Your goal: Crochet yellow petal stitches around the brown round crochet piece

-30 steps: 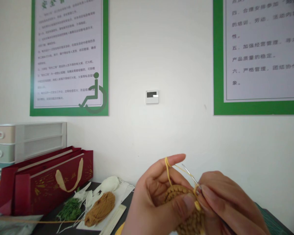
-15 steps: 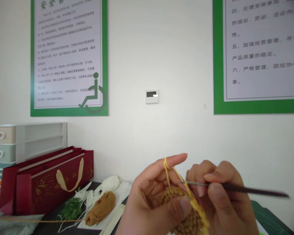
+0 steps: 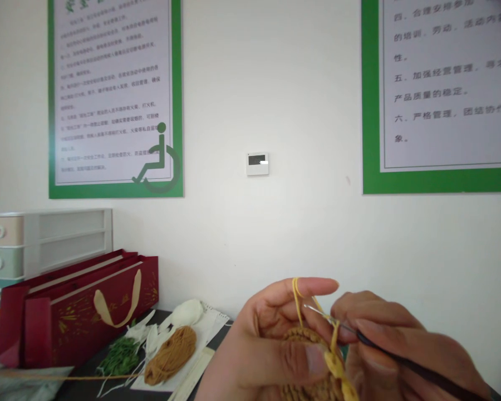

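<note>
My left hand (image 3: 271,340) pinches a round brown crochet piece (image 3: 303,334) with a yellow edge (image 3: 336,367), its thumb pressed on the front. Yellow yarn (image 3: 297,295) loops around the outstretched index finger of that hand and runs down toward the piece. In my right hand (image 3: 392,340) is a crochet hook (image 3: 404,359) with a dark handle, gripped between thumb and fingers. The hook's thin metal tip points left and passes through a yellow loop just above the edge. The lower part of the crochet piece is cut off by the frame.
On the dark table at left lie a brown yarn skein (image 3: 171,355), a green yarn bundle (image 3: 119,356) and white yarn (image 3: 187,313). Behind them stand dark red gift bags (image 3: 83,312) and a drawer unit (image 3: 67,239). A brown strand crosses the lower left.
Both hands have shifted right and slightly down. The hook has turned from nearly level to a steeper slant, handle lower, with a yellow loop now drawn up around its shaft.
</note>
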Available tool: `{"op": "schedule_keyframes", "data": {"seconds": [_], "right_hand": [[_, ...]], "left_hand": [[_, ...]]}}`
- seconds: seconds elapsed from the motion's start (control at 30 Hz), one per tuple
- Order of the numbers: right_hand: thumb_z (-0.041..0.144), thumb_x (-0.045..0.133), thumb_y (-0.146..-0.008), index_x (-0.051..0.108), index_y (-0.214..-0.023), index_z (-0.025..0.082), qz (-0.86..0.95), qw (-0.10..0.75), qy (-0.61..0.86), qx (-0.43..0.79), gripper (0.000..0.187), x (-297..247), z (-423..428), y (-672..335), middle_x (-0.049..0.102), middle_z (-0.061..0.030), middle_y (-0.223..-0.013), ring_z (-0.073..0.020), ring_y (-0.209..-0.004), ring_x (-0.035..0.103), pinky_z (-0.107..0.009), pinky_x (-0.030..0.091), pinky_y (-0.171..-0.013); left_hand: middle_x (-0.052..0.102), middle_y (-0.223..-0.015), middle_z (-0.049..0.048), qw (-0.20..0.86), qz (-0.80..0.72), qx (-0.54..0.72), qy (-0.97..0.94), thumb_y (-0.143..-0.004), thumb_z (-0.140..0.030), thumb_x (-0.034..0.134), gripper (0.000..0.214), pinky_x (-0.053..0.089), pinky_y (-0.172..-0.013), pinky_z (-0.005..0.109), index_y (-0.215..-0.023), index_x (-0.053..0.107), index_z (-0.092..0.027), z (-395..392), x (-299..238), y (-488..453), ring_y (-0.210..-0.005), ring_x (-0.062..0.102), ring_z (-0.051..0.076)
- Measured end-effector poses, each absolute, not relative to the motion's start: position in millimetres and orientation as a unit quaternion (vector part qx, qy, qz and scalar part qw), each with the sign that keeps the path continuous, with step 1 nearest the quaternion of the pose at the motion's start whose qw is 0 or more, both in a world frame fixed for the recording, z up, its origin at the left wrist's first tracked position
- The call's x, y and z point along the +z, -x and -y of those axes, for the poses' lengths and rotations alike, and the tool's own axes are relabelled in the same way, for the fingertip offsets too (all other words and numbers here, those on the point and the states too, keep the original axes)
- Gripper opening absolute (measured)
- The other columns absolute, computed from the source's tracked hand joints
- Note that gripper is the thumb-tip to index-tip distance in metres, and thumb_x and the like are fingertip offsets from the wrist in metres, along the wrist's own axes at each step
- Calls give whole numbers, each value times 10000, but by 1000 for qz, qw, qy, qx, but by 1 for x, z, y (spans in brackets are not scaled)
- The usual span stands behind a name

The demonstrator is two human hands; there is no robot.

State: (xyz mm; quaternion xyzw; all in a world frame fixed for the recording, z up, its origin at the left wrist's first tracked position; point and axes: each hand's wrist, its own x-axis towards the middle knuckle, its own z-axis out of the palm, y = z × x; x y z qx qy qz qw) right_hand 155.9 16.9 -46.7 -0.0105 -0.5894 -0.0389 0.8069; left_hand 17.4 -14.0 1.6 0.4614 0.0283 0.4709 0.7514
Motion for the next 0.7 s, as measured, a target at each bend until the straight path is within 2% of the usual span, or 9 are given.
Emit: {"op": "schedule_keyframes", "data": {"seconds": [0.1, 0.27, 0.37, 0.4, 0.47, 0.57, 0.7], "right_hand": [[258, 609, -982, 662, -1030, 243, 543, 831, -12, 119, 73, -32, -3, -156, 632, -16, -695, -172, -594, 570, -328, 469, -504], [359, 449, -1042, 617, -926, 266, 530, 759, -17, 376, 224, -26, 5, -160, 464, 22, -624, -127, -528, 452, -244, 384, -446], [400, 452, -1038, 590, -869, 258, 530, 706, -3, 470, 260, -26, 1, -158, 452, 32, -623, -101, -500, 378, -224, 338, -448], [399, 480, -1032, 592, -867, 256, 538, 697, 4, 474, 246, -26, -1, -157, 473, 33, -630, -92, -499, 371, -218, 338, -460], [376, 551, -1013, 616, -892, 261, 566, 699, 16, 437, 178, -27, -4, -155, 532, 27, -672, -88, -533, 425, -211, 383, -499], [283, 634, -974, 664, -961, 282, 631, 719, 37, 289, 33, -27, -6, -160, 594, 8, -758, -119, -654, 563, -233, 483, -573], [115, 679, -889, 716, -1028, 267, 706, 703, 88, 16, 210, -27, -4, -177, 648, -15, -778, -154, -676, 631, -265, 522, -547]], "left_hand": [[782, -885, 76, 751, -22, 478, -455, -673, -14, 825, 481, 565, -727, 222, -1130, 795, -162, 12, -4, -13, -779, 729, 149], [776, -849, 53, 758, -14, 467, -455, -661, -14, 830, 331, 537, -700, 212, -958, 816, -158, 11, -8, -9, -737, 710, 127], [715, -779, 36, 711, -21, 495, -499, -714, -56, 839, 144, 493, -679, 218, -807, 760, -132, 11, -3, -14, -710, 662, 116], [704, -770, 34, 693, -26, 507, -513, -732, -77, 845, 145, 476, -676, 225, -768, 719, -139, 12, -1, -17, -700, 645, 114], [694, -761, 19, 663, -31, 526, -531, -742, -108, 864, 230, 444, -673, 230, -752, 641, -166, 12, 3, -20, -693, 616, 109], [682, -771, -14, 644, -46, 541, -538, -736, -110, 882, 354, 421, -671, 221, -789, 542, -188, 12, 4, -22, -687, 586, 89], [646, -804, -22, 627, -71, 535, -562, -772, -123, 863, 416, 399, -636, 214, -808, 454, -193, 11, -2, -21, -671, 562, 75]]}}
